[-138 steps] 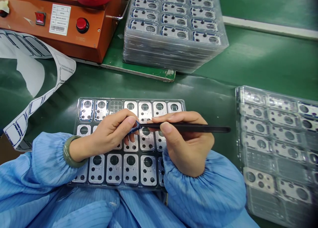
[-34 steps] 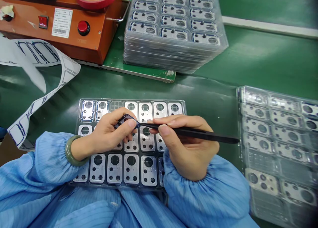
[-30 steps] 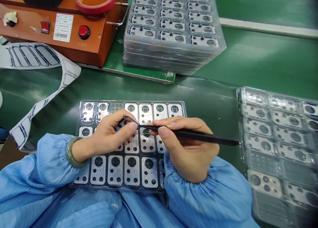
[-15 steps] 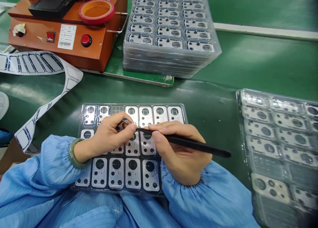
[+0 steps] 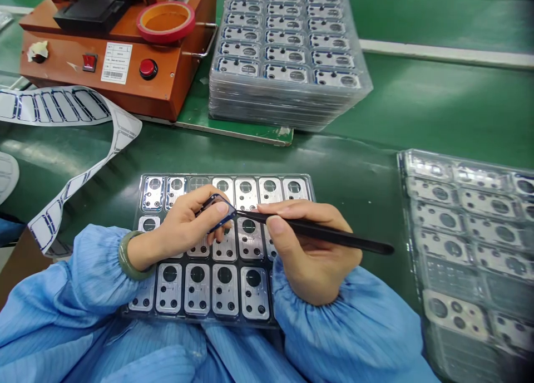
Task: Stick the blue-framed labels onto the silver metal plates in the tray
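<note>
My left hand [image 5: 189,224] pinches a small plate with a dark blue edge [image 5: 225,219], tilted above the tray; my fingers hide part of it. Black tweezers [image 5: 329,234] lie in the grip of my right hand [image 5: 315,249], thumb and fingers closed round them. The tweezers' tips meet the right edge of the plate. Beneath both hands is a clear plastic tray [image 5: 227,176] in rows of pockets. Silver plates with round holes [image 5: 225,285] fill most pockets, and one pocket in the far row [image 5: 199,183] shows no plate.
Back left stands an orange machine [image 5: 92,99] with a tape roll [image 5: 166,22] on top. A curling strip of frame-shaped stickers [image 5: 89,160] lies before it. Stacked trays [image 5: 287,102] rise at the back middle. Another tray of plates [image 5: 454,249] lies at the right.
The plate in my left hand has turned, so more of its blue edge shows. My right hand and the tweezers have shifted slightly right and up.
</note>
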### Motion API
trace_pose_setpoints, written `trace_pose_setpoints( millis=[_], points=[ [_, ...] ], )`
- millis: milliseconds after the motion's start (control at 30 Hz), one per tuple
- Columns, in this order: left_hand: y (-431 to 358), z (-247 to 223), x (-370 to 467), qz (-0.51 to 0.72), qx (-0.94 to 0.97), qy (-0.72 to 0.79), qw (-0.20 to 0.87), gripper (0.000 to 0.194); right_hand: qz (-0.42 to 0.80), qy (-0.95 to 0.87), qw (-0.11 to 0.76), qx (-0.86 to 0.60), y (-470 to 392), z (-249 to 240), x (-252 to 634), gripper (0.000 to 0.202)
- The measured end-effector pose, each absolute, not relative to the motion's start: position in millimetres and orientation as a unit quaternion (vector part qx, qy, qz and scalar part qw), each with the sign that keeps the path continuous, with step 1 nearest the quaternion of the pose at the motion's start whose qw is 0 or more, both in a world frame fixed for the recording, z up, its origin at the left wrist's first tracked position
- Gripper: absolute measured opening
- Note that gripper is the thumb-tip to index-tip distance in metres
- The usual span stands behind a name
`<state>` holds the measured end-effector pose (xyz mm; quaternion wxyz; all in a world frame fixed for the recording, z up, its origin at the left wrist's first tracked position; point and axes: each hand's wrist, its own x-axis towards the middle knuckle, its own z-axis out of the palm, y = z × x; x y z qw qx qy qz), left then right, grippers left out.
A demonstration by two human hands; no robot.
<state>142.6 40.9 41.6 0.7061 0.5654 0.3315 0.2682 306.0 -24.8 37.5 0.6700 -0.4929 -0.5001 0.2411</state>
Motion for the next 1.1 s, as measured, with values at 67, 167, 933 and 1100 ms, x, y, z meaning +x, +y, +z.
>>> trace_pose_setpoints(
  millis=[67, 167, 933, 1100],
  points=[
    [40.7, 42.1, 143.0, 0.266, 0.567, 0.336, 0.704, 0.024, 0.234, -0.508, 0.666, -0.494, -25.2, 37.7, 306.0, 0.018],
    [40.5, 42.9, 144.4, 0.268, 0.574, 0.335, 0.697, 0.025, 0.221, -0.523, 0.661, -0.49, -25.5, 37.9, 306.3, 0.02],
    [44.6, 42.8, 145.7, 0.307, 0.565, 0.425, 0.638, 0.029, 0.113, -0.619, 0.637, -0.446, -25.6, 33.2, 305.8, 0.034],
    [47.8, 39.9, 145.9, 0.304, 0.517, 0.395, 0.696, 0.028, 0.123, -0.574, 0.672, -0.451, -23.2, 34.4, 310.3, 0.033]
  ],
)
